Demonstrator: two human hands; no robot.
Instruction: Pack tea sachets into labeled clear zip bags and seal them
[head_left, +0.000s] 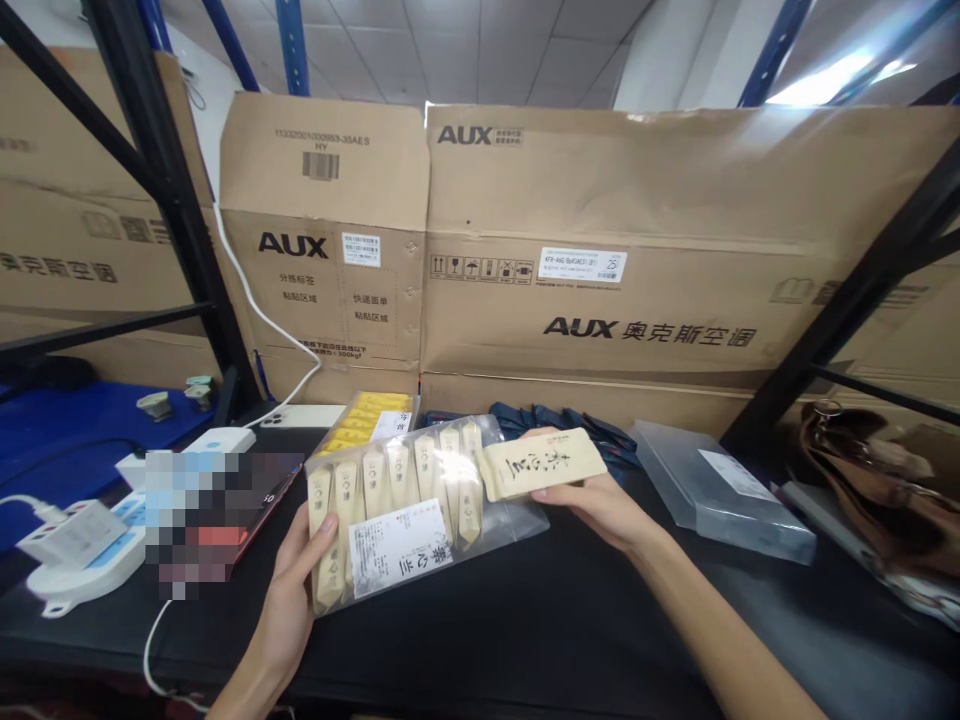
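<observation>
Containing cream packets (399, 475), a clear bag (510, 520) sits in the left hand (294, 570).

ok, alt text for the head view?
A person's left hand holds a clear bag of cream packets with a white label, and the right hand holds a single cream packet by the bag's right end, above a black table. AUX cardboard panels stand behind; a white power strip lies at left.
</observation>
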